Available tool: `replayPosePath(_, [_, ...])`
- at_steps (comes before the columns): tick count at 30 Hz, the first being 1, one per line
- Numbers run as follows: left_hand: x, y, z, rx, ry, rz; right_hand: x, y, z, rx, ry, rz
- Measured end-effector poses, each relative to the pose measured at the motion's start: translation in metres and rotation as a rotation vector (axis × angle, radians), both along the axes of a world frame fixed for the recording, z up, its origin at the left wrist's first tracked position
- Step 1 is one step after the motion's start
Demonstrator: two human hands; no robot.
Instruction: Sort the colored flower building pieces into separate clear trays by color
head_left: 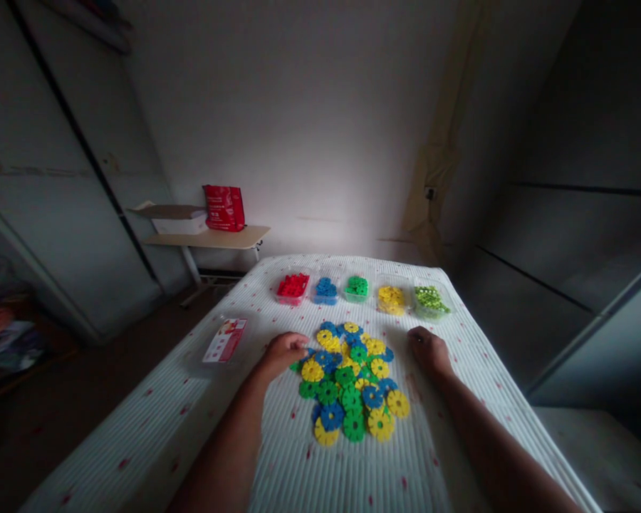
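A loose pile of flower-shaped plastic discs [354, 399] in blue, green and yellow lies on the striped white cloth [374, 476]. At the pile's upper left edge is my left hand [285, 350], thumb and fingertips slightly apart and pointing at the discs. No disc shows between them; whether the fingertips touch the nearest blue one I cannot tell. My right hand [430, 349] rests on the cloth to the right of the pile, apart from it. Its fingers are curled in, and the inside of the grip is hidden.
Behind the pile stand clear tubs of red pieces [293, 285], blue pieces [325, 291], green pieces [357, 286], yellow pieces [392, 299] and light green pieces [430, 299]. A clear lid with a label [225, 340] lies left. A side table [229, 238] holds a red bag [224, 208].
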State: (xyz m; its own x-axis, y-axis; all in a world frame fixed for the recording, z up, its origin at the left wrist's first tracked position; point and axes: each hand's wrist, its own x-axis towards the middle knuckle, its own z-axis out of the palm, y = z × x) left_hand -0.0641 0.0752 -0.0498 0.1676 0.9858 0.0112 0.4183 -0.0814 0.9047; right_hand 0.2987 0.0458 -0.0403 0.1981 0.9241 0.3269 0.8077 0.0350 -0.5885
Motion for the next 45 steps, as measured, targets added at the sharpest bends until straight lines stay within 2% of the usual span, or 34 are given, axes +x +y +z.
replayPosePath(6, [-0.001,0.001,-0.007,0.143,0.149,-0.07,0.001,0.0,-0.003,0.011,-0.05,0.013])
replayPosePath(13, [0.0,-0.004,0.002,0.168,0.226,-0.115,0.001,0.001,-0.004,-0.014,-0.075,-0.004])
replayPosePath(21, [0.002,-0.003,-0.004,0.124,0.126,-0.102,0.0,0.0,-0.003,-0.001,-0.062,0.006])
replayPosePath(25, [0.002,-0.001,-0.006,0.121,0.116,-0.053,0.001,-0.001,-0.003,-0.003,-0.063,0.009])
replayPosePath(34, [0.004,-0.003,-0.001,0.128,0.133,-0.004,0.003,0.002,-0.008,0.013,-0.079,0.033])
replayPosePath(38, [0.008,-0.005,0.006,0.148,0.038,0.019,0.003,0.001,-0.009,0.02,-0.083,0.022])
replayPosePath(42, [0.015,-0.014,0.018,0.035,-0.105,-0.142,0.002,0.0,-0.007,0.011,-0.069,0.009])
replayPosePath(45, [0.021,-0.019,0.022,-0.037,-0.05,-0.233,0.001,0.0,-0.007,0.008,-0.06,0.011])
